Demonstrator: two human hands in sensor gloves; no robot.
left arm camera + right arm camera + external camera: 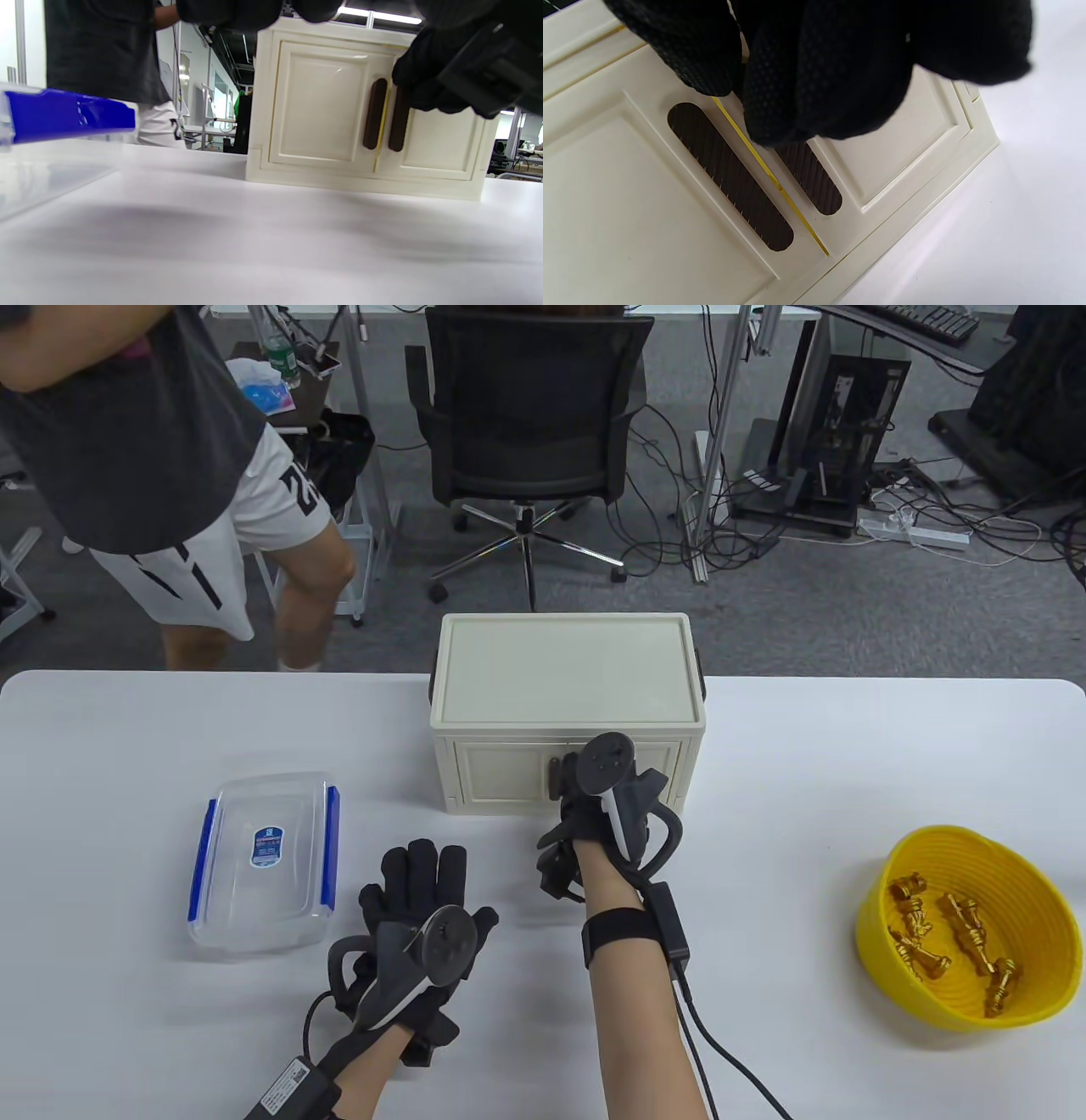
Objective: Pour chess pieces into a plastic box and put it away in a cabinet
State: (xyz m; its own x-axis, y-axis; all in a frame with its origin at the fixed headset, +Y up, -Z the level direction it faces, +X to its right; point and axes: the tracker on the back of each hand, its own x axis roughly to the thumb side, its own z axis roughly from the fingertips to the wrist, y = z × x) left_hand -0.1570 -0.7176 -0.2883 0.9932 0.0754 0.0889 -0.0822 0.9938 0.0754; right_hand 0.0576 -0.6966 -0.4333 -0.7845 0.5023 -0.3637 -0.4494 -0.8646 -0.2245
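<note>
A cream-coloured cabinet (567, 704) stands upright at the far middle of a white table (848, 763), its long axis running left to right and its two panelled doors facing the person; both doors are shut, and two dark oblong handles (729, 176) sit side by side on either side of the central seam. The right hand (594, 814), in a black sensor glove, reaches to the door front, its curled fingers (814, 84) covering the upper end of the right-hand handle; whether they actually grip it cannot be told from the pictures. The left hand (416, 925) lies palm down on the table in front of the cabinet, fingers straight and close together, holding nothing. To its left lies one clear plastic box (265, 861), a rectangle with its long axis pointing away from the person, its lid on, a blue clip along each long side and a small label on top. At the right edge of the table, well apart from the cabinet, sits one round yellow bowl (967, 929) with ribbed walls, holding a loose heap of golden chess pieces (950, 942) lying on their sides; roughly half a dozen show, though an exact count is not possible. Beyond the table stand a black office chair (530, 415) and a person in white shorts (170, 458).
</note>
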